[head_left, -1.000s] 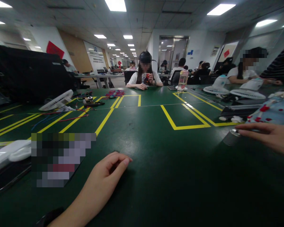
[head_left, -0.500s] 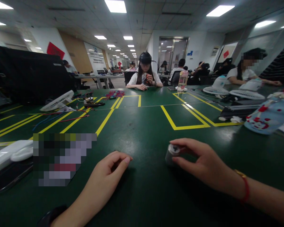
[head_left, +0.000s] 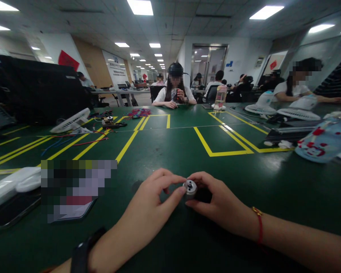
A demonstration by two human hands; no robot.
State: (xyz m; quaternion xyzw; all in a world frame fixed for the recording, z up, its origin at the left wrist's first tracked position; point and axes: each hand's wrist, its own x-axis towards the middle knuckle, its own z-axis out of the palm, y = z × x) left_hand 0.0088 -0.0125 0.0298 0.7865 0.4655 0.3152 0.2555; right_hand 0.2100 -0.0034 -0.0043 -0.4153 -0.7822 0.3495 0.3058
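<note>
Between my hands, just above or on the green tabletop (head_left: 159, 151), is a small silver cylindrical motor (head_left: 190, 192). Its round top faces up, with a short dark shaft in the middle. My right hand (head_left: 220, 199) grips it from the right, the thumb near its lower side and the index finger at its far edge. From the left, the thumb and index fingertips of my left hand (head_left: 156, 197) close on the upper rim. Whether the motor's base touches the table is hard to tell.
A blurred-out flat item (head_left: 76, 189) and a dark phone (head_left: 14, 208) lie to the left. A white fan (head_left: 71, 121) and loose wires (head_left: 93, 142) are beyond. At right stands a light-blue patterned bottle (head_left: 318, 142). A person (head_left: 174, 91) sits opposite.
My right hand has brought the motor left and nearer to the middle. My left hand has moved right, and its fingertips now meet the motor's rim.
</note>
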